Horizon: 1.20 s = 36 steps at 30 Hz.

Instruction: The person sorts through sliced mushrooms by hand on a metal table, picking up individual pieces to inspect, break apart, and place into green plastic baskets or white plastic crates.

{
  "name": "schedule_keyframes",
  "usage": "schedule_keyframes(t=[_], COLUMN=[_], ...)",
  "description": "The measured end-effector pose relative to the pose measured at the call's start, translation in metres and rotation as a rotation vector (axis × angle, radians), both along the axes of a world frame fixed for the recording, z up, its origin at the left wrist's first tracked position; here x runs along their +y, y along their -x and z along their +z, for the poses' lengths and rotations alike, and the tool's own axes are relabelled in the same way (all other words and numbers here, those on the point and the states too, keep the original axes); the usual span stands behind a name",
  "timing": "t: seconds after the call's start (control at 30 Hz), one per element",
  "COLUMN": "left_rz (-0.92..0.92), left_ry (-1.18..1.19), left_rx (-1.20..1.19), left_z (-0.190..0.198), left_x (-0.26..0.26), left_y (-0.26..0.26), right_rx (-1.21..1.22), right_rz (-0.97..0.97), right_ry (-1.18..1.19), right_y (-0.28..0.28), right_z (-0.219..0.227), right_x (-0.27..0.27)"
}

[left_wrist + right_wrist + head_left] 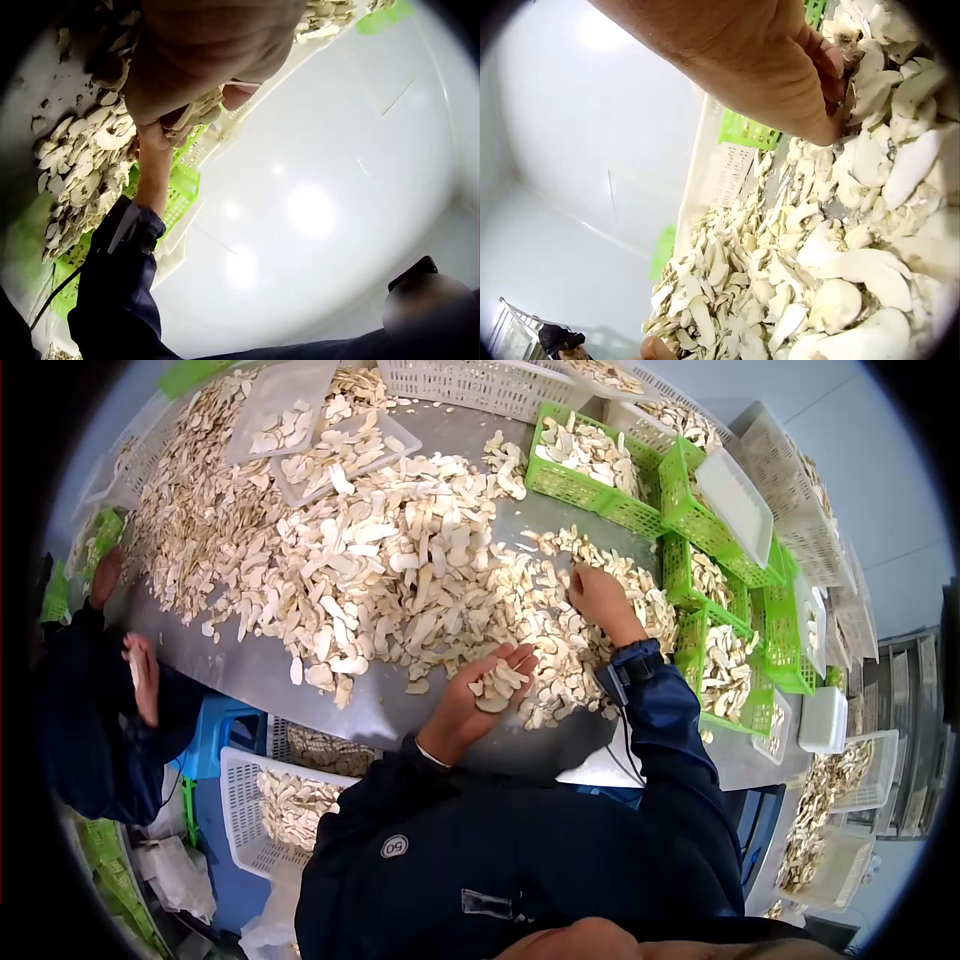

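My left hand is palm up, its fingers curled around a small handful of pale dried mushroom slices. In the left wrist view those slices peek out past the palm. Further right, my right hand is turned down over the spread of slices, fingers curled. The right wrist view shows its fingertips right at a slice with a brownish edge, the thumb bent towards them; the pinch itself is partly hidden. A large heap of slices covers the metal table to the left.
Green baskets of slices line the table's right side, with white crates behind. Clear plastic trays lie on the heap. Another person's hand is at the far left. A white crate of slices stands below the table edge.
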<state>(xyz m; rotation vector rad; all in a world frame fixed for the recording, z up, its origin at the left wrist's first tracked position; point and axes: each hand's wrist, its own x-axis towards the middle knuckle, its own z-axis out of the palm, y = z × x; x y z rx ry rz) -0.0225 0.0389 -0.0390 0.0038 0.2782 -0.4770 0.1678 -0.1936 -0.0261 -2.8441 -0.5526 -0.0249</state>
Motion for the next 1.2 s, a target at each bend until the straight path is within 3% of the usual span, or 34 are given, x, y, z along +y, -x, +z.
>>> schedule_keyframes(t=[0.1, 0.2, 0.37, 0.43, 0.5, 0.6, 0.9, 0.97, 1.03, 1.07, 1.1, 1.17, 1.2], left_rz=[-0.018, -0.013, -0.026, -0.013, -0.016, -0.003, -0.026, 0.069, 0.011, 0.034, 0.029, 0.016, 0.009], left_ry=[0.005, -0.017, 0.009, 0.0, -0.041, -0.084, -0.088, -0.206, 0.041, -0.15, -0.103, -0.011, -0.013], left_rx=[-0.029, -0.058, -0.018, -0.03, -0.035, -0.081, -0.197, -0.331, -0.263, -0.005, -0.033, -0.084, -0.057], left_z=[-0.004, -0.001, -0.004, -0.003, -0.004, -0.005, -0.013, -0.033, -0.021, -0.004, -0.013, -0.037, -0.037], left_x=[-0.001, 0.0, -0.002, -0.005, -0.006, -0.009, 0.001, -0.001, 0.005, 0.006, 0.006, 0.006, 0.008], left_y=[0.001, 0.005, 0.01, 0.015, 0.022, 0.03, 0.085, 0.085, 0.089, 0.093, 0.088, 0.076, 0.075], right_rx=[0.015, 0.048, 0.307, 0.427, 0.497, 0.246, -0.013, 0.098, 0.155, 0.187, 0.098, -0.147, -0.143], right_rz=[-0.024, 0.053, 0.165, 0.267, 0.224, 0.308, 0.246, 0.249, 0.156, 0.106, 0.062, -0.015, -0.024], right_ry=[-0.122, -0.031, -0.487, -0.574, -0.572, -0.343, -0.311, -0.334, -0.395, -0.426, -0.462, -0.318, -0.292], right_y=[0.014, 0.034, 0.121, 0.15, 0.165, 0.186, 0.251, 0.247, 0.238, 0.23, 0.213, 0.183, 0.172], right_z=[0.013, 0.041, 0.077, 0.093, 0.092, 0.08, 0.057, 0.053, 0.059, 0.062, 0.05, 0.049, 0.047], right_x=[-0.001, 0.0, 0.028, 0.041, 0.045, 0.05, 0.068, 0.068, 0.065, 0.062, 0.052, 0.04, 0.038])
